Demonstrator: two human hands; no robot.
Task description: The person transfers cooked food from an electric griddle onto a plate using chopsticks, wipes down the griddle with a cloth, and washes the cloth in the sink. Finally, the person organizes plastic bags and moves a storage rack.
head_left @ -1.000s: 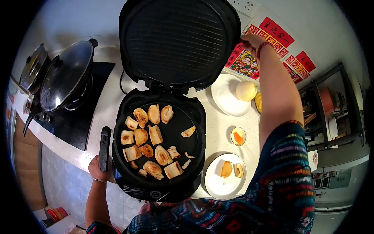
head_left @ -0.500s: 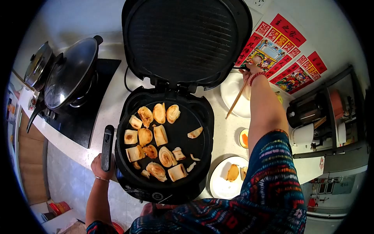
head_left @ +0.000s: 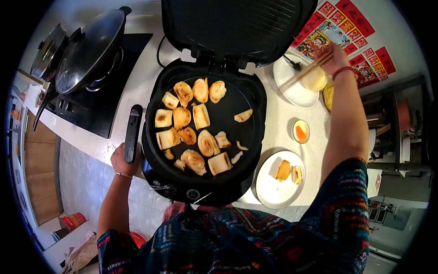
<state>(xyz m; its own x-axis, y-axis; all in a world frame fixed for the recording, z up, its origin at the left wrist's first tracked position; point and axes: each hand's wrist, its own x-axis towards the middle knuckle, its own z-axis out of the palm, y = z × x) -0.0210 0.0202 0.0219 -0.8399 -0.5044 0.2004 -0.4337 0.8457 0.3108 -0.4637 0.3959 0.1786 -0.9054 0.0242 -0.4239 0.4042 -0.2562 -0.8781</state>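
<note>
My right hand [head_left: 333, 60] is closed round wooden chopsticks [head_left: 305, 74], smeared by motion. They slant over an oval white plate [head_left: 285, 72]. Beneath them is a pale, rounded thing [head_left: 315, 80] whose kind I cannot make out. My left hand [head_left: 123, 161] is curled at the lower end of a black side handle [head_left: 132, 133], its fingers partly hidden behind it. Browned, sliced pastry rolls [head_left: 200, 115] lie in the open electric griddle [head_left: 230, 116], with smaller scraps at its right. The griddle's ridged lid [head_left: 237, 27] stands raised behind.
A round white plate [head_left: 276, 196] holds browned pieces, and a small bowl [head_left: 301, 131] holds something orange. On the left, a lidded wok [head_left: 91, 52] stands on a black gas hob [head_left: 121, 91]. A dark rack [head_left: 392, 109] stands at right; red prints [head_left: 353, 23] cover the wall.
My right hand has shifted with the chopsticks, which now slant lower left over the oval plate. The whole view has moved, placing the griddle higher and farther right. The pastry pieces keep their arrangement.
</note>
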